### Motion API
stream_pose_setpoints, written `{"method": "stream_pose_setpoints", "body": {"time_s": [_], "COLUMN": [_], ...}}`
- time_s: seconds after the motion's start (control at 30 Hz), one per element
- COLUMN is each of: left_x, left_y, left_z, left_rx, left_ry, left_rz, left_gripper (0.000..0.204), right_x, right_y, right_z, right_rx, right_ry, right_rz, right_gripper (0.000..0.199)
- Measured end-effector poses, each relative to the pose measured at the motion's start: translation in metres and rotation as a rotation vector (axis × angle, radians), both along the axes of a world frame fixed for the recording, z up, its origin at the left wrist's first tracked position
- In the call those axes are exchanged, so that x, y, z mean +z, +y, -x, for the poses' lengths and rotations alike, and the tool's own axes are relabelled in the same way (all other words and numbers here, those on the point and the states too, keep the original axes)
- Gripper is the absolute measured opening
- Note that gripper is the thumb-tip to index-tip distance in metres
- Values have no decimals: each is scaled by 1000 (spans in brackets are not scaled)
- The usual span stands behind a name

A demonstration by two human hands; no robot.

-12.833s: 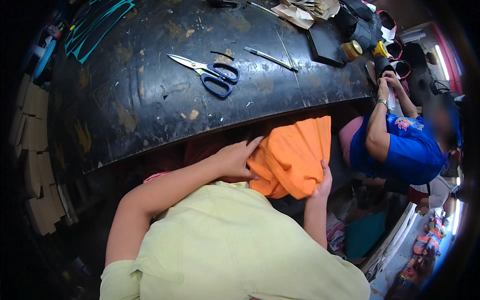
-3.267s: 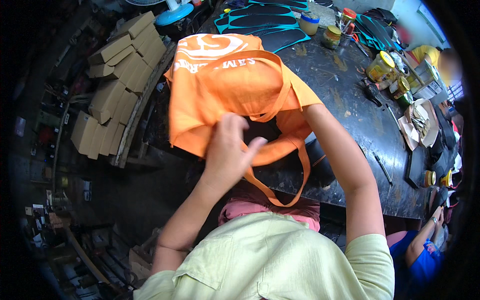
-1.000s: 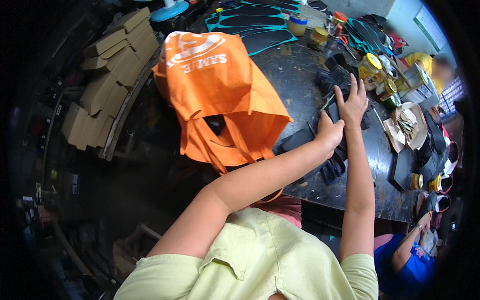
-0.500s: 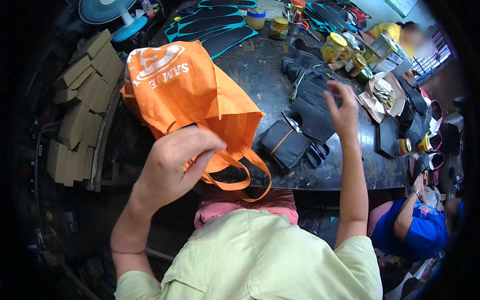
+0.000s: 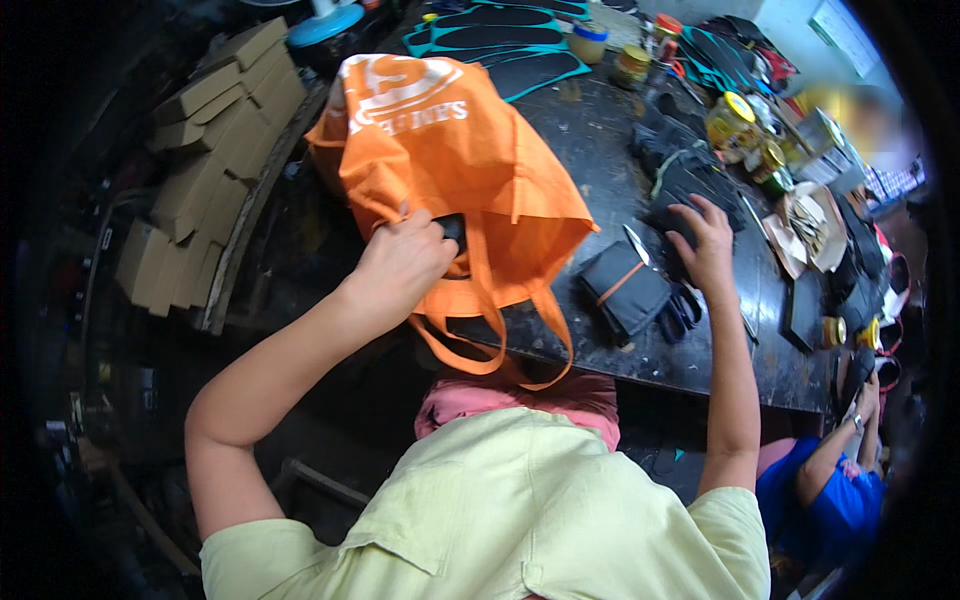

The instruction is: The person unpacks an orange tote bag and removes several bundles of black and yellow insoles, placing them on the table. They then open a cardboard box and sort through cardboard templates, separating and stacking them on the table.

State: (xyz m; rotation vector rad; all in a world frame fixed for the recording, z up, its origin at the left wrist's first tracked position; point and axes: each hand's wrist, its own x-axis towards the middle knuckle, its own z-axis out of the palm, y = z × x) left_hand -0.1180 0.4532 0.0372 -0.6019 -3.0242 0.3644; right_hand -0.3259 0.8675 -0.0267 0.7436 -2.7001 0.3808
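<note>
The orange cloth bag (image 5: 455, 150) lies on the dark table with its mouth and two looped handles toward me. My left hand (image 5: 405, 255) is closed on the edge of the bag's mouth, bunching the cloth. Something dark shows inside the opening beside my fingers. My right hand (image 5: 708, 245) is over the black flat pieces (image 5: 690, 185), thumb and fingers apart and curved; whether it touches them is unclear. Left of it sits a black bundle (image 5: 625, 290) with an orange band. Scissors (image 5: 682, 310) lie partly beneath the bundle, blade tip and dark handles showing.
Folded brown cardboard boxes (image 5: 205, 190) are stacked at the left. Black sole-shaped sheets with teal edges (image 5: 490, 40) lie at the back. Jars (image 5: 733, 118) and a paper tray of small pieces (image 5: 808, 225) stand at the right. A person in blue (image 5: 825, 500) sits at the lower right.
My left hand has moved forward from above the bag's handles and taken hold of its mouth edge. My right hand has lowered toward the black pieces. The whole view has shifted.
</note>
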Motion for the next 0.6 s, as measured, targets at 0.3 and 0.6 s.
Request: {"method": "stream_pose_setpoints", "body": {"time_s": [0.3,0.6], "left_x": [81,78], "left_y": [-10,-8], "left_z": [-2,-36], "left_rx": [3,-117], "left_ry": [188,182], "left_rz": [-87,-150], "left_gripper": [5,5], "right_x": [99,94], "right_y": [-161,-209], "right_z": [-81,-8], "right_rx": [716,598], "right_ry": [242,-125], "right_rz": [-39,544], "right_gripper": [80,16]}}
